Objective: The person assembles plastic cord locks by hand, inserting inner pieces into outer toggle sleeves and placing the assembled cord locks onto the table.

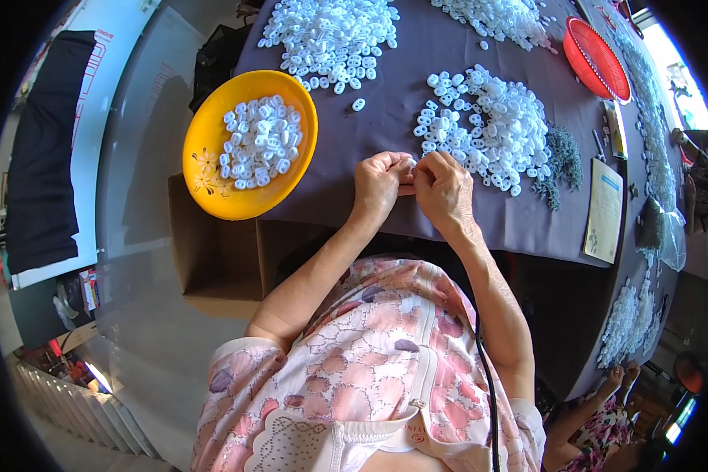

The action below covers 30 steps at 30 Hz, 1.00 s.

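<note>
Pink floral shirt (377, 346) nearest | yellow bowl (204, 130) at left, white two-hole pieces (263, 141) inside | left hand (379, 185): fingers pinching small white piece (411, 162), mostly hidden | right hand (446, 189): fingers bent in beside it, grasp hidden, can't tell | white heap (505, 118) on table (354, 130) beyond right hand | red basket (594, 59) farther right

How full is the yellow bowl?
Partly full: small white pieces lie heaped in the yellow bowl, with bare yellow showing around them.
</note>
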Available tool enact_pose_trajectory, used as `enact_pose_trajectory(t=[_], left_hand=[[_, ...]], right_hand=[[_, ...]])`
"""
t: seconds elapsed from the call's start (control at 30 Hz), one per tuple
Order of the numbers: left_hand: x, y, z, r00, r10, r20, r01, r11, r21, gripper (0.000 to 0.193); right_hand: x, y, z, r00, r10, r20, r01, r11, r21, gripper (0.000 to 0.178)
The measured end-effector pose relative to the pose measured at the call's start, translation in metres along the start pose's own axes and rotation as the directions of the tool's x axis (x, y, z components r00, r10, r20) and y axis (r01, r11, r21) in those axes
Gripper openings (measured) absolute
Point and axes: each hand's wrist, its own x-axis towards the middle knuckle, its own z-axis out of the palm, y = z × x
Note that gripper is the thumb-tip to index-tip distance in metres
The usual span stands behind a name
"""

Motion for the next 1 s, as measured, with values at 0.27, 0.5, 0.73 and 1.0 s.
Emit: enact_pose_trajectory(t=[0.27, 0.5, 0.73, 1.0], left_hand=[[-0.001, -0.005, -0.001, 0.998, 0.070, -0.003, -0.070, 0.997, 0.025, 0.014], [-0.001, -0.009, -0.003, 0.995, 0.095, 0.040, -0.092, 0.994, -0.060, 0.011], [0.001, -0.011, 0.000, 0.995, 0.099, 0.025, -0.098, 0.995, -0.029, 0.012], [0.000, -0.010, -0.001, 0.997, 0.080, -0.002, -0.080, 0.995, -0.058, 0.013]], right_hand=[[0.004, -0.012, -0.001, 0.999, 0.019, 0.048, -0.012, 0.990, -0.142, 0.008], [0.026, -0.021, -0.013, 0.951, 0.091, 0.295, -0.009, 0.963, -0.268, 0.021], [0.033, -0.003, -0.016, 0.915, 0.203, 0.347, -0.201, 0.979, -0.043, 0.010], [0.007, -0.009, -0.011, 0.977, 0.130, 0.170, -0.122, 0.991, -0.061, 0.011]])
